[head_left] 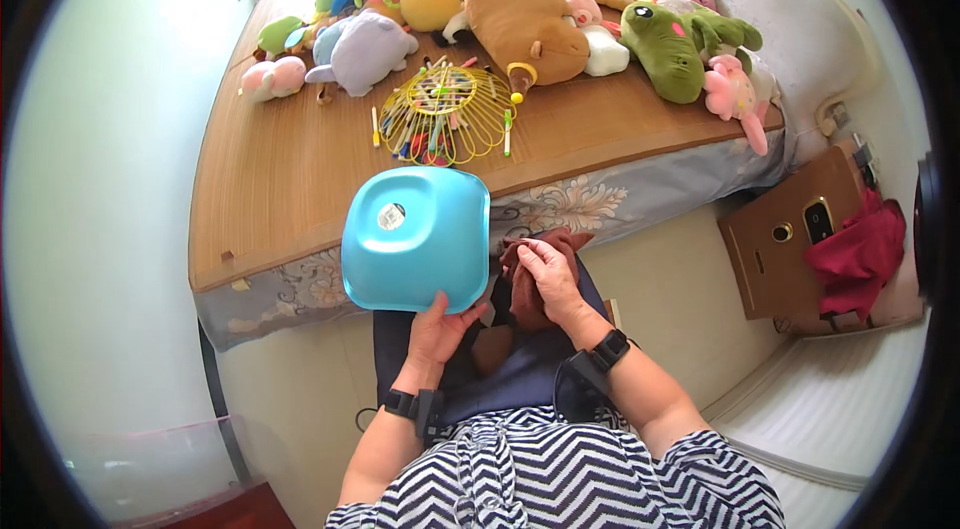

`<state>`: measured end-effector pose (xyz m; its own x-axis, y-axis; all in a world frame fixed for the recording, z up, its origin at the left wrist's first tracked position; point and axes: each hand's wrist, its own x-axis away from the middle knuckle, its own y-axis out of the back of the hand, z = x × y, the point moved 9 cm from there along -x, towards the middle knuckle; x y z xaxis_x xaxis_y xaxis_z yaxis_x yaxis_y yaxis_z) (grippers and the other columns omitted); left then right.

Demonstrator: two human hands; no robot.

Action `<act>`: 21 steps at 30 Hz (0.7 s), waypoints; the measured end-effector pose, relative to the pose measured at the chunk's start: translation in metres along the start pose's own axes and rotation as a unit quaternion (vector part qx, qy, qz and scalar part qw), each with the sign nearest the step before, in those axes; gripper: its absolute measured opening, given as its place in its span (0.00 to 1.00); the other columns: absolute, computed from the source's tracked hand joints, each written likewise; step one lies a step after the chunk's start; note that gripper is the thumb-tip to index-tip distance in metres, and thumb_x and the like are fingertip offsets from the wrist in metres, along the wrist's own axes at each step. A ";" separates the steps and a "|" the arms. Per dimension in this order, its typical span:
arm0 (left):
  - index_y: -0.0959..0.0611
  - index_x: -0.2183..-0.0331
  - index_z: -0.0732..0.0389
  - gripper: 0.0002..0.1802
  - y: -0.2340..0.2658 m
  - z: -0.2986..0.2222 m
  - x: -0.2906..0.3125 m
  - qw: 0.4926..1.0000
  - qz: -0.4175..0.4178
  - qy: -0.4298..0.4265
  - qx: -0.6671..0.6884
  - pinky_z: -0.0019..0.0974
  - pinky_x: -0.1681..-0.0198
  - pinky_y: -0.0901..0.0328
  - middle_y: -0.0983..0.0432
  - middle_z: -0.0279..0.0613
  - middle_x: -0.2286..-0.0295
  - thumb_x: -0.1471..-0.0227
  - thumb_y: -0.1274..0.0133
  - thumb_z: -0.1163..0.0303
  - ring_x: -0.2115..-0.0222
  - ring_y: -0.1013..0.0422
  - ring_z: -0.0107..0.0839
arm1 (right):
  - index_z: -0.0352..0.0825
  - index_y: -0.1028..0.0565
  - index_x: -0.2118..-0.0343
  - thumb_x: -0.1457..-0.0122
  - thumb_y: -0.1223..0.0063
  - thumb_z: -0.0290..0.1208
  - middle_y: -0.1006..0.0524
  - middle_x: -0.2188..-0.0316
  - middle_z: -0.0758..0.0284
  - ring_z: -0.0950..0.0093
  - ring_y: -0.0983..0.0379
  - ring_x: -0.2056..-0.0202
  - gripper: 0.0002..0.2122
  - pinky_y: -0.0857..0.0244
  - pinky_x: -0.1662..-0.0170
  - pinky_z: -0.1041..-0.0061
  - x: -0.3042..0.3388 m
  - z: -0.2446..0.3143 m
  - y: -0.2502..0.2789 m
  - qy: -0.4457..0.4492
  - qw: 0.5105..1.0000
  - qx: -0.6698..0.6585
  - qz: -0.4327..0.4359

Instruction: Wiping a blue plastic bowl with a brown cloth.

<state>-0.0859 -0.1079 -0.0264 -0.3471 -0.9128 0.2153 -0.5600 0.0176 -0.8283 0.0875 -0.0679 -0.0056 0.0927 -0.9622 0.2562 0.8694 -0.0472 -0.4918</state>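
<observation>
A light blue plastic basin [430,239] is tipped so that its underside, with a round sticker on it, shows. My left hand [437,331] grips its lower rim, thumb on the outside and fingers behind. In my right hand [545,274] a dark brown cloth [527,299] is bunched, pinched between thumb and fingers and hanging over my lap. The cloth is just right of the basin, apart from it. Beyond the basin, a yellow wire basket [487,134] sits on the bed mat among many coloured pens [415,124].
Plush toys crowd the far part of the bed, among them a brown one [520,19], a grey one [368,51] and a green crocodile [665,54]. At right stands a brown cabinet [755,269] with a dark red cloth [860,254] over it. A white wall [110,149] is at left.
</observation>
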 end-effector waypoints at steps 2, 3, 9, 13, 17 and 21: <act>0.34 0.44 0.59 0.30 0.005 0.002 -0.003 1.000 -0.006 0.005 0.015 0.54 0.46 0.36 0.32 0.46 0.47 0.43 0.48 0.57 0.47 0.34 0.48 | 0.29 0.28 0.54 0.37 0.52 0.28 0.24 0.63 0.68 0.81 0.29 0.61 0.12 0.35 0.56 0.82 -0.003 -0.012 -0.005 0.014 0.996 0.084 0.024; 0.34 0.44 0.59 0.29 0.002 0.004 -0.004 1.000 0.002 0.009 0.021 0.54 0.46 0.36 0.32 0.46 0.47 0.43 0.48 0.58 0.47 0.34 0.47 | 0.30 0.29 0.53 0.37 0.54 0.27 0.24 0.62 0.67 0.80 0.29 0.61 0.11 0.34 0.55 0.82 -0.002 -0.016 -0.010 0.034 0.985 0.163 0.046; 0.33 0.44 0.60 0.28 0.012 0.009 -0.003 0.999 -0.008 0.001 0.033 0.53 0.47 0.35 0.32 0.46 0.47 0.43 0.47 0.60 0.47 0.34 0.45 | 0.30 0.29 0.67 0.48 0.42 0.33 0.27 0.68 0.63 0.73 0.30 0.64 0.12 0.35 0.61 0.71 -0.009 -0.031 -0.017 0.025 0.920 0.388 -0.046; 0.33 0.44 0.60 0.28 0.012 0.006 -0.005 1.000 -0.009 0.000 0.015 0.51 0.48 0.34 0.32 0.47 0.47 0.43 0.47 0.61 0.47 0.34 0.48 | 0.32 0.30 0.69 0.52 0.45 0.32 0.28 0.68 0.53 0.55 0.29 0.64 0.11 0.34 0.61 0.60 -0.026 -0.007 -0.025 0.116 0.839 0.525 -0.088; 0.33 0.45 0.60 0.28 0.017 0.005 -0.004 1.000 -0.018 0.000 0.017 0.51 0.49 0.34 0.32 0.47 0.47 0.43 0.46 0.61 0.47 0.33 0.48 | 0.34 0.29 0.65 0.50 0.46 0.34 0.28 0.64 0.54 0.52 0.28 0.61 0.12 0.33 0.59 0.55 -0.063 0.022 -0.036 0.129 0.796 0.577 -0.126; 0.32 0.45 0.61 0.27 0.010 0.009 -0.004 0.999 -0.006 0.012 0.033 0.50 0.51 0.31 0.30 0.48 0.50 0.44 0.45 0.63 0.50 0.31 0.48 | 0.35 0.28 0.61 0.51 0.45 0.36 0.27 0.61 0.52 0.51 0.28 0.59 0.15 0.34 0.57 0.54 -0.110 0.029 -0.018 0.087 0.784 0.600 -0.134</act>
<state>-0.0829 -0.1075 -0.0401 -0.3597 -0.9026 0.2364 -0.5130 -0.0203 -0.8581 0.0755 0.0471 -0.0005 -0.1477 -0.9879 0.0482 0.6867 -0.0674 0.7238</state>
